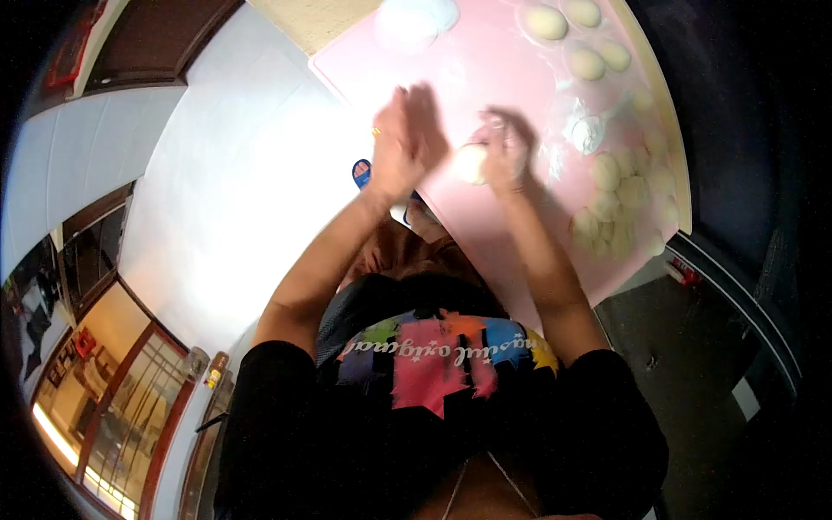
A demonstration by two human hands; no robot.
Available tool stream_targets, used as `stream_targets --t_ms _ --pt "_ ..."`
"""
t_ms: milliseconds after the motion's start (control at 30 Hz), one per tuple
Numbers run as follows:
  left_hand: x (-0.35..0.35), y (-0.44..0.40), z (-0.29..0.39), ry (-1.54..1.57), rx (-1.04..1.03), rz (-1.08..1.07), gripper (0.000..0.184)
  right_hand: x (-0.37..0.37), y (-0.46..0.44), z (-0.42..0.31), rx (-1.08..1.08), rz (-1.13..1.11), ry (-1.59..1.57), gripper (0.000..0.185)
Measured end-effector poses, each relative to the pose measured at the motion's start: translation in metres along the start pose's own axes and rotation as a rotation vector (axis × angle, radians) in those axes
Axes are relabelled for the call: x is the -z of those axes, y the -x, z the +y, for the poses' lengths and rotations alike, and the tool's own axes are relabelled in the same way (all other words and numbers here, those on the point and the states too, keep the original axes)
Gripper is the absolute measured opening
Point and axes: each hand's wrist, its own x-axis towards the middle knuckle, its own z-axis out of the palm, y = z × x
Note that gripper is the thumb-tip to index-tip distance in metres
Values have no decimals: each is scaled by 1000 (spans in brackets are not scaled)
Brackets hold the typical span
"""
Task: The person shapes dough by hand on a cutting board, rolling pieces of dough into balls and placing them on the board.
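Near the edge of a pink mat, my left hand is raised with its fingers stretched out and nothing visible in it; motion blurs it. To its right, my right hand is cupped, its palm side against a round pale dough ball. Its fingers curl and are partly blurred. A gap separates the two hands.
Dough balls sit at the mat's far right, with a crowded group nearer. White flour lies between them. A white mound is at the far edge. A blue sandal shows below.
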Motion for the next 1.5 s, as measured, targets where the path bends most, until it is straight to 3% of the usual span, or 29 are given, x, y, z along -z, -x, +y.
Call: stream_targets --t_ms 133,167,200,267,300,333,400,467,533,633,700,733,800,900,967,1033,1067,1167,1200,1233,1300,1333,1367,1400,1500 --pt "0 -29 -21 -109 54 64 83 96 -19 26 99 112 213 32" --pt "-5 -29 -24 -125 87 90 80 122 -22 41 427 150 884 35" --pt "-11 -28 -26 -139 121 118 77 118 -12 44 427 155 888 35" --pt "-16 -28 -27 -188 74 125 71 91 18 41 561 37 1255 45" --pt "-17 -30 -22 -267 129 103 68 76 17 16 517 -180 1155 57" --pt "4 -26 -21 -345 189 79 65 55 12 -18 634 -339 991 63" --pt "7 -30 -19 -390 211 62 62 52 -32 -20 746 -282 1347 65" --pt "5 -29 -17 -424 228 32 59 70 -55 -15 421 -9 1500 68" --pt "3 -33 -15 -476 258 23 58 92 -31 9 309 113 1394 71" --pt "0 -29 -17 -529 254 1 57 86 30 21 265 50 1341 74" --pt "-1 -29 -20 -537 249 -4 57 34 49 6 537 -161 1235 76" --pt "-1 -29 -22 -550 246 -9 57 17 36 -8 545 -165 1230 76" --pt "1 -32 -17 -530 275 -22 57 -10 -18 -52 484 -270 1522 73" --pt "0 -32 -16 -513 293 -46 57 38 -72 -22 397 22 1460 69" --pt "2 -34 -15 -523 291 -53 58 80 -41 1 386 25 1132 69" --pt "-2 -35 -11 -520 284 -49 59 75 15 22 437 -22 1303 68" --pt "-2 -33 -9 -512 283 -59 60 67 37 21 476 -80 1480 67" --pt "-6 -34 -9 -505 290 -68 66 -7 39 -28 718 -271 1197 71" --pt "-4 -33 -11 -474 276 -77 69 -29 23 -46 671 -280 1122 67" --pt "-2 -31 -13 -486 239 -54 65 -35 -19 -31 912 21 1719 65" --pt "16 -42 -13 -461 251 -66 59 -7 -65 -27 808 178 1913 63" --pt "22 -47 -15 -428 261 -84 54 15 -75 -36 515 -16 1504 62" --pt "23 -49 -19 -380 288 33 41 44 -71 -19 444 40 1480 63" --pt "19 -52 -23 -379 286 38 41 65 -57 -1 381 98 1456 65" --pt "11 -61 -29 -459 288 27 37 43 17 1 339 -13 1486 65"
